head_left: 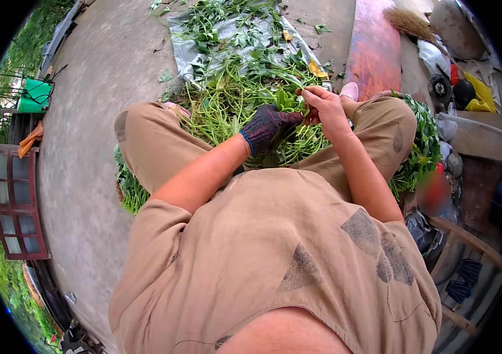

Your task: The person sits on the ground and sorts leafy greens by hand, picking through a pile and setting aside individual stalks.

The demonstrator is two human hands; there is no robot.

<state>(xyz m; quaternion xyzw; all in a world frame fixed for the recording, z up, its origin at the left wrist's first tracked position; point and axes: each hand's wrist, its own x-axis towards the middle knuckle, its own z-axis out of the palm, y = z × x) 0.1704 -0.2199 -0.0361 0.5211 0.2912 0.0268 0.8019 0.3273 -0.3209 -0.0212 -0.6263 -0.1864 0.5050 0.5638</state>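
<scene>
My left hand (267,127), in a dark knitted glove with a blue cuff, is closed around a small bunch of leafy green stems (286,101). Bare and close beside it, my right hand (327,111) pinches a green stem between thumb and fingers at the top of the bunch. Below both hands, between my legs, lies a heap of cut green vines (218,109) with long stalks. More leafy vines (227,23) spread over a grey plastic sheet (181,59) ahead. Part of the held bunch is hidden by my fingers.
Leafy greens (422,144) are piled outside my right knee, others (132,186) by my left. A reddish board (374,50) and a straw broom (410,22) lie ahead right. Clutter and a wooden chair frame (469,242) stand right; a green bucket (35,95) and window frame (18,200) left.
</scene>
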